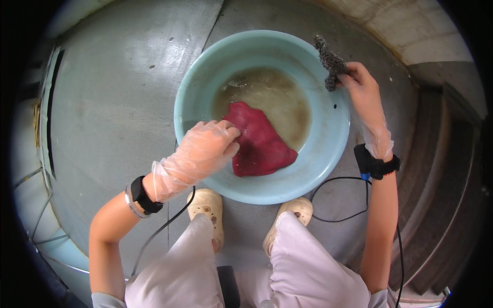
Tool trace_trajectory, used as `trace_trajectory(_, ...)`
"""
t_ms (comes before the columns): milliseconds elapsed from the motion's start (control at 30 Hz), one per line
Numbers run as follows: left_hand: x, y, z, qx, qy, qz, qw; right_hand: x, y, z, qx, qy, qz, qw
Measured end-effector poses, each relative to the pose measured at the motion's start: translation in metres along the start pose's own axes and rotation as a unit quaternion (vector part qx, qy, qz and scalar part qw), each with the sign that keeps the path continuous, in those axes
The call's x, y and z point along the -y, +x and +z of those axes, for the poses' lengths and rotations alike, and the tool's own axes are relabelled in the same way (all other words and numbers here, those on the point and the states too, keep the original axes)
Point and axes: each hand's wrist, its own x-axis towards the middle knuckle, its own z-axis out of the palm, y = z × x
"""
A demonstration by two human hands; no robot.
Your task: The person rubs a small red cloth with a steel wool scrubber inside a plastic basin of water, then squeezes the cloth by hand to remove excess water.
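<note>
A round light blue plastic basin (325, 161) stands on the floor in front of my feet, with murky brownish water (275, 90) in its bottom. Against the near side of the basin lies a wet dark red cloth (260, 142), partly out of the water. My left hand (210, 144), in a thin clear plastic glove, pinches the cloth's left edge. At the basin's right rim my right hand (362, 82), also gloved, holds a shaggy dark grey rag or scouring pad (330, 63). Its exact material cannot be told. A small black scrap (335, 106) clings to the basin's inner wall.
Cream clogs (206, 208) on my feet are close to the basin's near rim. Black cables (161, 231) run from both wrist straps, one looping on the grey floor (115, 115). Dark wooden steps or boards (435, 184) rise at the right, below a pale wall (427, 30).
</note>
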Motion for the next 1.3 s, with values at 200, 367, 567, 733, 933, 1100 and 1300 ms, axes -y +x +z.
trace_trajectory(200, -0.012, 0.011, -0.018, -0.241, -0.037, 0.079, 0.966, 0.040, -0.032, 0.031, 0.028, -0.289, -0.181, 0.940)
trace_trajectory(367, -0.015, 0.016, -0.016, -0.251, -0.016, 0.072, 0.965, 0.061, -0.063, 0.074, 0.103, -0.380, -0.309, 0.866)
trace_trajectory(567, 0.000, 0.008, -0.009, -0.115, -0.059, 0.015, 0.991, 0.065, -0.065, 0.088, 0.114, -0.312, -0.320, 0.887)
trace_trajectory(733, 0.052, 0.004, -0.028, -0.358, -0.132, -0.069, 0.922, 0.067, -0.058, 0.074, 0.060, -0.274, -0.286, 0.916)
trace_trajectory(933, 0.180, -0.025, -0.029, -0.467, -0.150, -0.279, 0.825, 0.051, -0.053, 0.059, 0.043, -0.234, -0.230, 0.944)
trace_trajectory(1100, 0.282, -0.078, 0.006, -0.369, -0.235, -0.409, 0.801, 0.026, -0.054, 0.060, 0.112, -0.253, -0.128, 0.952)
trace_trajectory(1300, 0.236, -0.064, 0.012, -0.355, 0.022, -0.365, 0.860, 0.022, -0.063, 0.088, 0.408, -0.353, -0.144, 0.829)
